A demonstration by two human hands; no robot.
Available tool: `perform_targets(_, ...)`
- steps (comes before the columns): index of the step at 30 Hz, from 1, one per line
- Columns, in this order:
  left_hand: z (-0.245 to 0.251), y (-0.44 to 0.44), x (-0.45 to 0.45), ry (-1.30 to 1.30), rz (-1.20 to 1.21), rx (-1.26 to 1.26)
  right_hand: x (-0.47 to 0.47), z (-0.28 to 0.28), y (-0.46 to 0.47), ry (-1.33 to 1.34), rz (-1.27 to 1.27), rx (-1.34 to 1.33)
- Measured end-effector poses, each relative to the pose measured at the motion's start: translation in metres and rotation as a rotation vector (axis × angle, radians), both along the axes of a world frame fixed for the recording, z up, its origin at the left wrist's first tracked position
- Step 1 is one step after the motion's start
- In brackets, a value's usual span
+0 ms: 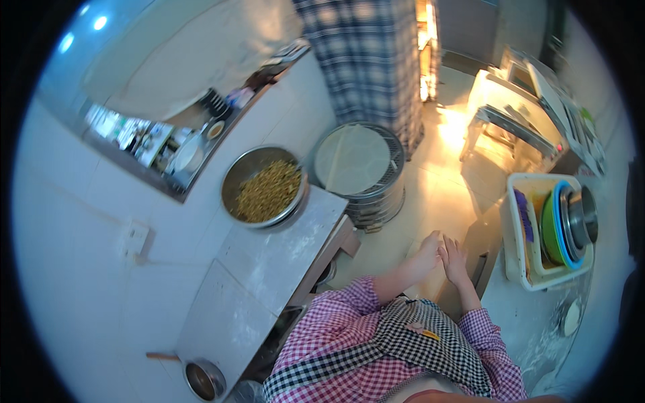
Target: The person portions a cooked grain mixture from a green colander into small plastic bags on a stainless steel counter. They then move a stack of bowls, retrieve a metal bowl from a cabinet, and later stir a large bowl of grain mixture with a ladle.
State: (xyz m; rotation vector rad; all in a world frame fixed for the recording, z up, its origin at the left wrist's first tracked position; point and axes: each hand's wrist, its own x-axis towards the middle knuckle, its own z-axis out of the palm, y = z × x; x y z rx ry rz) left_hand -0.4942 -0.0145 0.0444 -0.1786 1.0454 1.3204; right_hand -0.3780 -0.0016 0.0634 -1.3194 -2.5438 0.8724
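My left hand (427, 252) and my right hand (455, 261) meet in front of my body, above the floor between two counters. The right hand's fingers are stretched out and slightly apart. They touch or overlap the left hand near its fingertips. No object shows in either hand, though the left palm is hidden. Both forearms come from pink checked sleeves, and a black-and-white checked apron (428, 327) covers my front. To the left, a steel bowl (227, 184) of chopped, greenish-brown filling (269, 191) stands on a flour-dusted counter (282, 257).
Beyond the left counter stands a round metal drum (378, 201) with a pale disc (352, 158) on top. A plaid curtain (363, 65) hangs behind it. On the right, a white tub (519, 267) holds nested bowls (554, 221). A small metal pot (204, 380) sits at lower left.
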Motion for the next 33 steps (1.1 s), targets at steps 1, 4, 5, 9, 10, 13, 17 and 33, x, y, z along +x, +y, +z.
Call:
perform_targets(1, 0.004, -0.016, -0.025, 0.015, 0.109, -0.117, -0.005, -0.014, 0.001, -0.083, 0.043, 0.072)
perform_targets(4, 0.016, -0.073, -0.105, -0.201, 0.402, 0.013, -0.005, -0.054, -0.016, -0.257, 0.085, 0.136)
perform_targets(5, 0.011, -0.093, -0.140, -0.176, 0.381, 0.062, -0.010, -0.070, -0.022, -0.254, 0.072, 0.083)
perform_targets(9, -0.002, -0.183, -0.215, -0.087, 0.448, 0.018, -0.015, -0.107, -0.046, -0.219, 0.004, -0.298)
perform_targets(10, -0.008, -0.199, -0.225, -0.085, 0.465, 0.002, -0.016, -0.113, -0.053, -0.164, 0.054, -0.272)
perform_targets(13, -0.021, -0.222, -0.241, -0.110, 0.376, -0.035, -0.020, -0.120, -0.070, -0.161, 0.019, -0.286)
perform_targets(17, -0.028, -0.182, -0.218, -0.177, 0.156, 0.006, -0.008, -0.104, -0.081, -0.215, -0.078, -0.302)
perform_targets(33, 0.033, 0.089, 0.074, -0.030, -0.849, 0.270, 0.365, 0.034, 0.011, -0.515, -1.078, -0.054)
